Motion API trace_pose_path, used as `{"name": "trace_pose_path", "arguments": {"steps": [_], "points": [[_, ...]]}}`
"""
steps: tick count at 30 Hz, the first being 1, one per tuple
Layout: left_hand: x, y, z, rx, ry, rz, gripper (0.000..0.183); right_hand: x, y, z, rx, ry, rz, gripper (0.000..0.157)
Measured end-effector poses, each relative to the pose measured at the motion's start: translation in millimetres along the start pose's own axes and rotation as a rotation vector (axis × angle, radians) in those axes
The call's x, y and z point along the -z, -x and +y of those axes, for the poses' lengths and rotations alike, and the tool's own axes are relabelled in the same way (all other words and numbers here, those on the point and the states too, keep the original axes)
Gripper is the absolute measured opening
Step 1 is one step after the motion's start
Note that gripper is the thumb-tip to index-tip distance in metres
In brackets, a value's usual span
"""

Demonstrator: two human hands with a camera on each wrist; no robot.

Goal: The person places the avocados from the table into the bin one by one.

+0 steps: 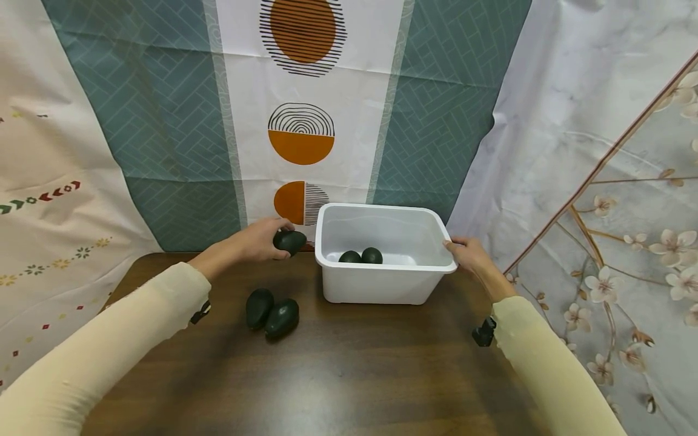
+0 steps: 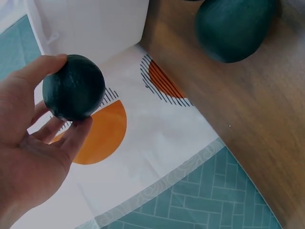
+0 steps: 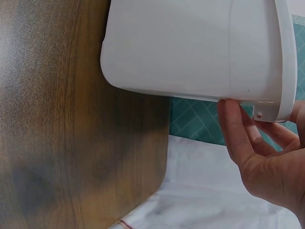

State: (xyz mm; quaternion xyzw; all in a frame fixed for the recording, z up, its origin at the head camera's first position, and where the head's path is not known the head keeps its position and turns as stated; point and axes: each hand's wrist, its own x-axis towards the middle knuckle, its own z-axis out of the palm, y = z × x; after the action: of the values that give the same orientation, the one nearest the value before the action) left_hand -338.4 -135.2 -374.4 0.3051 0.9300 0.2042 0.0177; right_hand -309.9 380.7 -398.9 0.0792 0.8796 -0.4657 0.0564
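A dark green avocado (image 1: 290, 242) is held in my left hand (image 1: 260, 240), between thumb and fingers, just left of a white plastic bin (image 1: 371, 286). In the left wrist view the same avocado (image 2: 74, 88) sits at the fingertips, off the table. My right hand (image 1: 470, 254) grips the bin's right rim, with the thumb on top and the fingers beneath the lip against the outer wall, as the right wrist view shows. Inside the bin lie two avocados (image 1: 372, 255) on its floor, near the front left. Two more avocados (image 1: 282, 318) rest together on the table, below my left hand.
The brown wooden table (image 1: 338, 375) carries everything. A patterned cloth (image 1: 163, 121) hangs behind the table's far edge, and the bin stands close to it. Pale floral fabric (image 1: 627, 272) hangs along the right side, and white cloth (image 1: 49, 242) along the left.
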Motion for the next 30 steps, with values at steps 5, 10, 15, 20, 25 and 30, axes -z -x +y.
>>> {"name": "trace_pose_path", "arguments": {"steps": [5,10,15,20,25,30], "points": [[4.1,0.4,-0.2,0.007,0.0,0.006,0.061,0.3,-1,0,0.012,-0.002,0.005,0.058],[7.2,0.5,-0.2,0.01,-0.002,0.011,0.06,-0.4,-1,1,0.015,0.009,0.008,0.057],[10.0,0.9,0.1,0.006,-0.001,0.015,0.059,-0.8,0,0,0.026,0.009,0.007,0.057],[13.0,-0.3,2.8,0.007,-0.002,0.022,0.06,0.8,1,0,0.024,0.017,0.004,0.058],[15.0,-1.6,6.3,-0.011,-0.002,0.036,0.058,-0.2,0,1,0.028,0.005,0.008,0.057],[15.3,-3.0,8.3,-0.019,-0.017,0.04,0.058,-0.3,1,1,0.036,0.011,0.011,0.057]]}}
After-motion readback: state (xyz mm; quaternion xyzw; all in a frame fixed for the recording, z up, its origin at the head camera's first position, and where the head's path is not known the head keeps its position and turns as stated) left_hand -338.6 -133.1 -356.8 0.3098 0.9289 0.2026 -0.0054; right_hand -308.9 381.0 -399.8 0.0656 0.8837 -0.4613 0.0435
